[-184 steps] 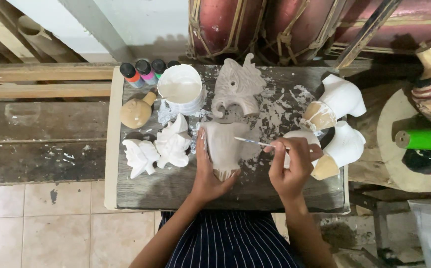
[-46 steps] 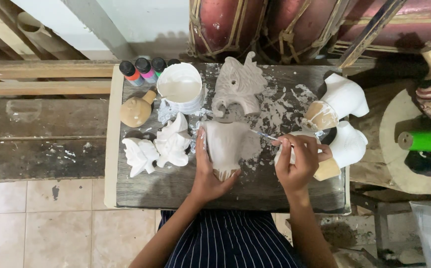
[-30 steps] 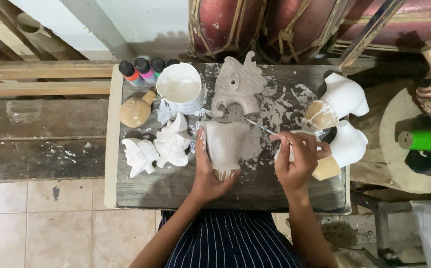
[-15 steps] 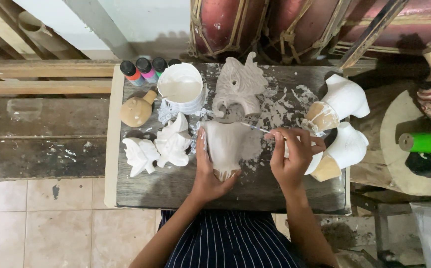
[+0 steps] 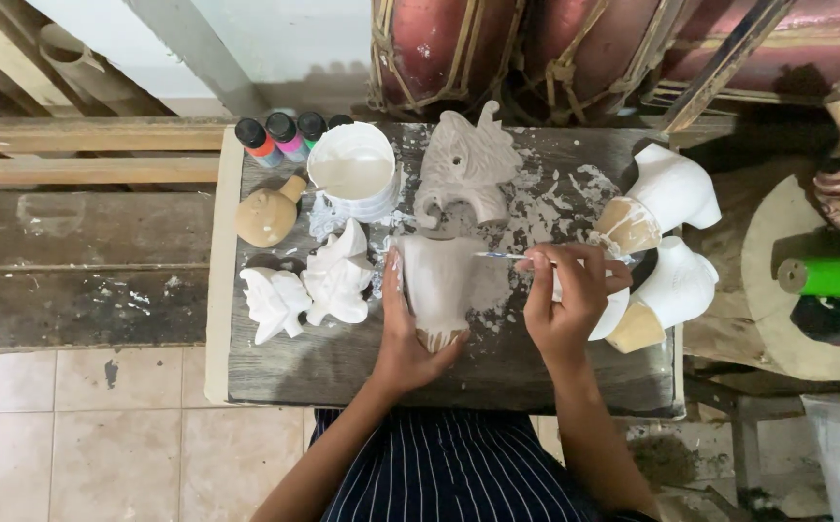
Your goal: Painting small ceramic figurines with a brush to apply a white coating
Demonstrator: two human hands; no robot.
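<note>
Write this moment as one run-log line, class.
left hand: steadies pale figure | right hand: holds brush, tip on figure | white paint tub behind | wooden table

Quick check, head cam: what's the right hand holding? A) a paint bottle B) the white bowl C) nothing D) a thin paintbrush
D: the right hand pinches a thin paintbrush with its tip toward the whitish carved figure that the left hand steadies on the table.

Lighting: soft, even, moderately bright; faint short shadows toward 12 o'clock behind the white paint tub [image 5: 352,172]. Dimmer at 3 o'clock. Focus sharp centrally; slight wide-angle bending at edges. No glare.
</note>
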